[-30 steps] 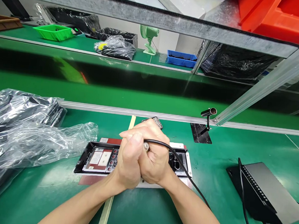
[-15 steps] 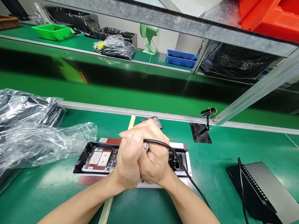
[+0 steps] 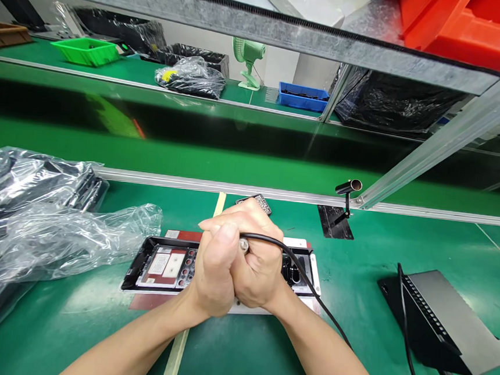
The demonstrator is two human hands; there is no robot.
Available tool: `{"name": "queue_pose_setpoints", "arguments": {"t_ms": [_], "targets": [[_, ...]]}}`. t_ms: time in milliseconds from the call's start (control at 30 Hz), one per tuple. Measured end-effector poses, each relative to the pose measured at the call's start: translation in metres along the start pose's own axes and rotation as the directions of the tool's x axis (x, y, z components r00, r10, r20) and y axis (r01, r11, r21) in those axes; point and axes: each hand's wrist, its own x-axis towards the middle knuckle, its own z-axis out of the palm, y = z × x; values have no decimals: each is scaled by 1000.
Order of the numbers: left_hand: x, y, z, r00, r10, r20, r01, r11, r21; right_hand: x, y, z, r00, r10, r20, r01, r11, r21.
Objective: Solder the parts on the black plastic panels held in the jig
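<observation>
Both of my hands are clasped together over the middle of a long black housing. My left hand (image 3: 216, 272) and my right hand (image 3: 260, 270) are closed round an upright corded electric screwdriver (image 3: 244, 245). Only its top end shows between them; the body and tip are hidden. A black cable (image 3: 300, 266) leaves the top and runs over my right wrist. Beneath my hands the black housing (image 3: 135, 271) lies flat, with a framed panel and a row of round holes on its left. Dark parts (image 3: 293, 270) sit in its right side.
Behind my hands lies a small tray of tiny metal pieces (image 3: 260, 203). Clear plastic bags (image 3: 74, 236) cover the left. At the right stand a black tube holder (image 3: 348, 187) and a black-and-grey box (image 3: 448, 321) with cables. A metal shelf (image 3: 247, 21) crosses overhead.
</observation>
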Motion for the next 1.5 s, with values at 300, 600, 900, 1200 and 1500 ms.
{"name": "queue_pose_setpoints", "arguments": {"t_ms": [300, 600, 900, 1200, 1500], "targets": [[-1, 0, -1, 999, 8, -47, -12, 997, -82, -1, 0, 0, 1000, 25, 2, -25, 1000, -16], [2, 3, 1, 1000, 3, -1, -3, 999, -40, 0, -1, 1, 999, 15, -29, -14, 1000, 18], [2, 5, 2, 1000, 8, -2, -8, 1000, -19, -1, 1, 1, 1000, 17, -20, -17, 1000, -1], [1, 1, 0, 998, -18, -66, 14, 998, -60, 0, 1, 0, 1000, 8, -8, -8, 1000, 14], [3, 4, 2, 1000, 7, -21, -8, 997, -80, -1, 2, 1, 1000, -2, -6, 2, 1000, -2]]}}
